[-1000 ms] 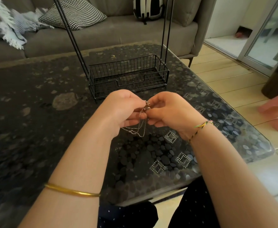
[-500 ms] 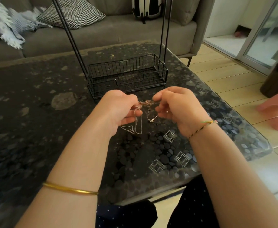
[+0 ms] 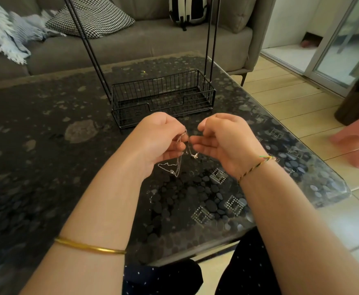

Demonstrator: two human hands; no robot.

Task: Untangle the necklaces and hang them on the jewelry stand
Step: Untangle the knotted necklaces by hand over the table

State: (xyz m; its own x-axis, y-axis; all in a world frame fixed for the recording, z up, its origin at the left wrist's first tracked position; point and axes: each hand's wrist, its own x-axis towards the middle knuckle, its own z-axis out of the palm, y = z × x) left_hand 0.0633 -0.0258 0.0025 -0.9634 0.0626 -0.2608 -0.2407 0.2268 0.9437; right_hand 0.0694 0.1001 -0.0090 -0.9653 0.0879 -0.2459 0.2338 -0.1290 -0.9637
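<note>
Since L hand [image 3: 159, 141] pinches necklaces [image 3: 179, 158] up top & R hand [image 3: 223, 141] hangs loosely open, empty: chains light, limp, snag-prone; take by clasp [image 3: 195, 155].

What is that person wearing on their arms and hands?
A thin gold bangle circles the left arm. A braided string bracelet in yellow, green and darker threads goes round the right wrist. Both arms are bare, with no sleeves showing.
</note>
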